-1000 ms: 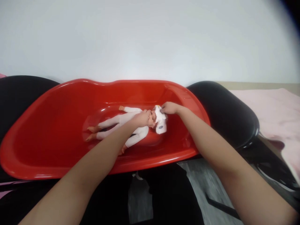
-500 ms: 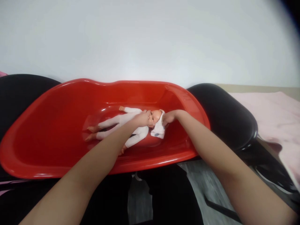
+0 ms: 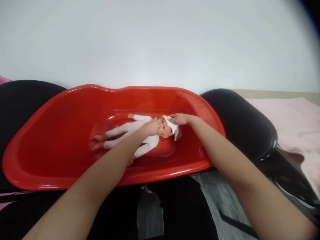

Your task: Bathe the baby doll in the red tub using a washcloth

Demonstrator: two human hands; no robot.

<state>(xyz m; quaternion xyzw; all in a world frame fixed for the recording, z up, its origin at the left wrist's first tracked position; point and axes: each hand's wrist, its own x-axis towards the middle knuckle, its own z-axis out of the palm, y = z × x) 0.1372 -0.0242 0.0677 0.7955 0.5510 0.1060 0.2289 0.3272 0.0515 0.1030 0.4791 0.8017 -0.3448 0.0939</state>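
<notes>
A baby doll (image 3: 128, 128) with a white body lies on its back in a red baby bathtub (image 3: 57, 146), its feet toward the left. My left hand (image 3: 153, 127) is closed around the doll at its neck and chin; most of its fingers are hidden behind the wrist. At the doll's forehead, my right hand (image 3: 178, 118) grips a white cloth (image 3: 172, 126), pressing it on the top of the head. One end of the cloth hangs down beside the head.
Black chairs stand at the left (image 3: 27, 106) and right (image 3: 240, 123) of the tub. A pale pink cloth (image 3: 297, 123) is spread at the far right. Behind everything rises a white wall (image 3: 150, 43).
My right hand has moved the white cloth from the side and crown of the doll's head onto its forehead. My left hand stays at the neck.
</notes>
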